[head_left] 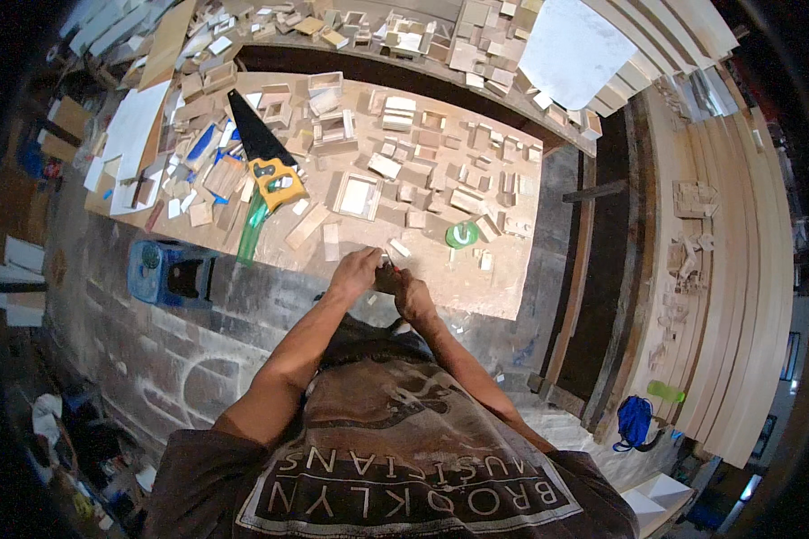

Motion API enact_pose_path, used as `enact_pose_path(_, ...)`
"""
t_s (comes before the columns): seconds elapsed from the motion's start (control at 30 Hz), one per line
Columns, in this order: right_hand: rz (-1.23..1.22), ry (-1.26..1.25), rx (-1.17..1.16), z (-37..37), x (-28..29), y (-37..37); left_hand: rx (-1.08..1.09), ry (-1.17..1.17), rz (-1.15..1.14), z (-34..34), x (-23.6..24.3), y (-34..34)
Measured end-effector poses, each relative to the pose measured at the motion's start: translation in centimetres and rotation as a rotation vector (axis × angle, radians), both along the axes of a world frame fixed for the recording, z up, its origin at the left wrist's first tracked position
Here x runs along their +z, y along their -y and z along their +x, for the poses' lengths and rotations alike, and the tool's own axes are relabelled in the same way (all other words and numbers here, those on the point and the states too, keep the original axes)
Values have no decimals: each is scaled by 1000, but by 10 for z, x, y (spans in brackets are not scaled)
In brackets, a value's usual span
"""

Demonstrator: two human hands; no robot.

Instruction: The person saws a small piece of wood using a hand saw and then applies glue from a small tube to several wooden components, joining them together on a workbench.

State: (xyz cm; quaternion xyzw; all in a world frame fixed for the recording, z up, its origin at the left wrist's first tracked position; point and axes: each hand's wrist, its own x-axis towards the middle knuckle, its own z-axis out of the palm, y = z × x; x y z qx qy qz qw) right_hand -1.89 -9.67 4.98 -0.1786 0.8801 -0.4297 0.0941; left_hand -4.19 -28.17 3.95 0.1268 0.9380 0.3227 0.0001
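Both hands meet at the near edge of the wooden work table (476, 286). My left hand (360, 269) is closed, its fingertips pinching something small that I cannot make out. Close beside it, my right hand (413, 295) is wrapped round a small tool with a red part (396, 267); its kind is hidden by the fingers. Just beyond the hands lie a small wood strip (398, 248) and a pale wood block (331, 242). A green roll of tape (461, 234) rests to the right of them.
A handsaw with a yellow handle (277, 182) lies left, beside a green bottle (253, 225). Small wooden boxes (334, 131) and offcuts cover the table. A blue plastic container (160, 272) stands at lower left. Long planks (733, 269) are stacked at right.
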Motion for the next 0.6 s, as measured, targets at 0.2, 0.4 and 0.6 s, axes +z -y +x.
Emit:
enact_pose_path(0.2,-48,-23,-103,-4,-24,-5,45,-14,92,-2,8,-6)
enact_pose_path(0.4,-356,533,-398,-1,18,-16,51,-70,164,-10,7,-1)
enact_pose_path(0.6,-577,670,-411,-5,32,-11,-17,2,246,-7,31,-2)
